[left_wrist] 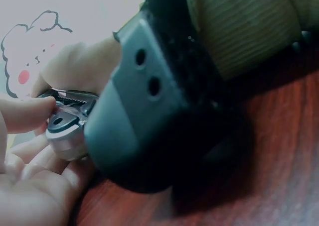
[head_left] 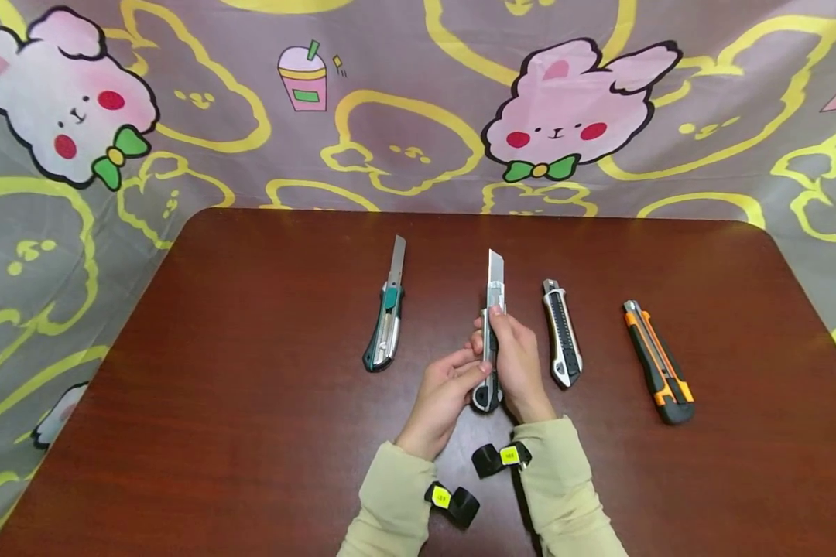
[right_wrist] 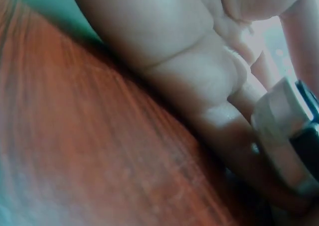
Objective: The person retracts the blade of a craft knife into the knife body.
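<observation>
A silver and black box cutter (head_left: 489,348) is held between both hands, its wide blade (head_left: 496,267) extended and pointing away from me. My right hand (head_left: 519,360) grips its right side, with the thumb near the upper end of the handle. Lower down, my left hand (head_left: 439,398) pinches the handle with its thumb on top and fingers beneath. In the left wrist view, the rounded butt of the cutter (left_wrist: 67,139) shows between thumb and fingers. The right wrist view shows the handle end (right_wrist: 281,126) blurred against the fingers.
To the left lies a green and silver cutter (head_left: 386,325) with its blade out. Right of the hands are a white and black cutter (head_left: 563,333) and an orange and black cutter (head_left: 658,360). All lie on the brown table (head_left: 251,425), before a patterned cloth (head_left: 404,70).
</observation>
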`<state>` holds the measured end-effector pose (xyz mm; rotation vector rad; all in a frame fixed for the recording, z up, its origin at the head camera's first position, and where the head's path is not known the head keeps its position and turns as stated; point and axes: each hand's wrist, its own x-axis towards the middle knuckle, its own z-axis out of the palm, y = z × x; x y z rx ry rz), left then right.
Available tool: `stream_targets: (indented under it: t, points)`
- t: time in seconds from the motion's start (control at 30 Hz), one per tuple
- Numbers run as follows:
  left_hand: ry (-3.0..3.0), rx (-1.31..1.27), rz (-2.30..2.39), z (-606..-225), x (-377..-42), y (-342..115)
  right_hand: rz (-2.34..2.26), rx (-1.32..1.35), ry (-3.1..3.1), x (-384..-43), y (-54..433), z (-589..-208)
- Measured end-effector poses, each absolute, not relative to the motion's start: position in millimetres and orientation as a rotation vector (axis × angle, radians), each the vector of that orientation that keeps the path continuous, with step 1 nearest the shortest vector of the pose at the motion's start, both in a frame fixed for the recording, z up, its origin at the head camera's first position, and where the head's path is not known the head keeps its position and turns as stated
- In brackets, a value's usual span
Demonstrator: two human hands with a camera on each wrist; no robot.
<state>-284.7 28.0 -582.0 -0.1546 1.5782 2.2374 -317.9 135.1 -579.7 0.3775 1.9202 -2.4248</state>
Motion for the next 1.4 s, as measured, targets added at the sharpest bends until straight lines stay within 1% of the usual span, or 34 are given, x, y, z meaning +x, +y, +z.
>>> stream_targets:
  t: [0.17, 0.47, 1.07, 1.2, 1.4]
  points:
    - [1.6, -0.15, 2.222, -582.2, -286.3, 26.7, -2.398, 0.289, 2.011, -318.5, 134.7, -579.0]
    - [1.61, -0.187, 2.203, -582.0, -288.8, 26.5, -2.373, 0.231, 2.066, -319.0, 136.1, -580.0]
    - [1.499, -0.21, 2.27, -579.2, -291.3, 27.1, -2.384, -0.02, 1.974, -317.4, 143.1, -580.0]
    - [1.483, -0.211, 2.28, -579.2, -291.4, 27.6, -2.39, 0.007, 1.969, -317.5, 142.8, -579.4]
    - [1.492, -0.195, 2.281, -580.8, -291.4, 26.9, -2.295, 0.198, 2.062, -321.5, 138.7, -580.5]
